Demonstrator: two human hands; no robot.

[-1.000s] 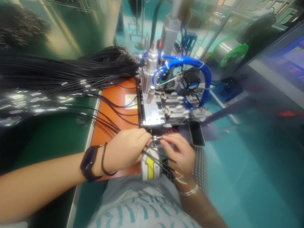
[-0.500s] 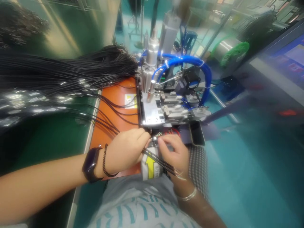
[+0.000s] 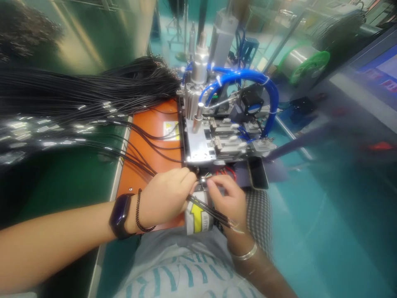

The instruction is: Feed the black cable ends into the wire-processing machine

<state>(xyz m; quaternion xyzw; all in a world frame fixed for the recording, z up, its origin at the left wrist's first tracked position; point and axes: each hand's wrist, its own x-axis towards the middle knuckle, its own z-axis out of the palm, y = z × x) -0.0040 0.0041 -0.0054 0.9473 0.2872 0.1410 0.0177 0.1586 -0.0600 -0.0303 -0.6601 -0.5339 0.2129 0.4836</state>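
Observation:
My left hand is closed round several black cables. Their stripped ends, with thin pale wires, stick out past my palm towards my right wrist. Close by on the right, my right hand has its thumb and index finger pinched together beside a small metal fixture. Fine wire ends show just above that fixture; what the right fingertips hold is too small to make out. Below the fixture, a grey-white cover carries a yellow arrow.
A machine with a metal plate and blue hoses stands ahead on the orange board. A large bundle of black cables lies at left. A phone sits right of the hands. A green-rimmed wire spool is further back.
Both hands keep nearly the same place and grip. The view has shifted very slightly; the cables still lie in my left hand.

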